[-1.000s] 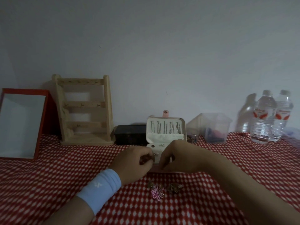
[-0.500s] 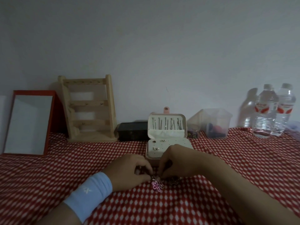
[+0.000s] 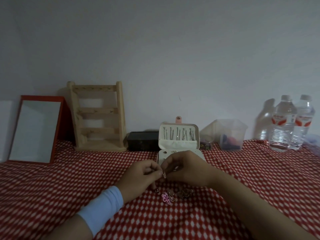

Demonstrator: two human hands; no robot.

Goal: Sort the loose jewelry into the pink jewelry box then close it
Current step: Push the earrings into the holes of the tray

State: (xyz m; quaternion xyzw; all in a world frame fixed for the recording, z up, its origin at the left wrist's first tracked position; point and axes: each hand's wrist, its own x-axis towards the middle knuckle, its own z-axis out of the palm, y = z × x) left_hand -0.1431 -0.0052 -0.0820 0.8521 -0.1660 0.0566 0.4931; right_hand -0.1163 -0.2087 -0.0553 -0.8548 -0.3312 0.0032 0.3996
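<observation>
Hands (image 3: pixel 141 175) (image 3: pixel 187 168) around tiny, indistinct jewelry piece (image 3: pixel 164 174)

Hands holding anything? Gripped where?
The left hand and right hand together pinch one small jewelry piece between fingertips; which part of it is too small to tell.

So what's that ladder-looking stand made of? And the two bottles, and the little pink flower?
The stand looks like pale, unpainted wood: matte, light tan. The bottles look like clear, shiny plastic; you see through them. The pink flower may be painted metal or plastic; too small to tell.
</observation>
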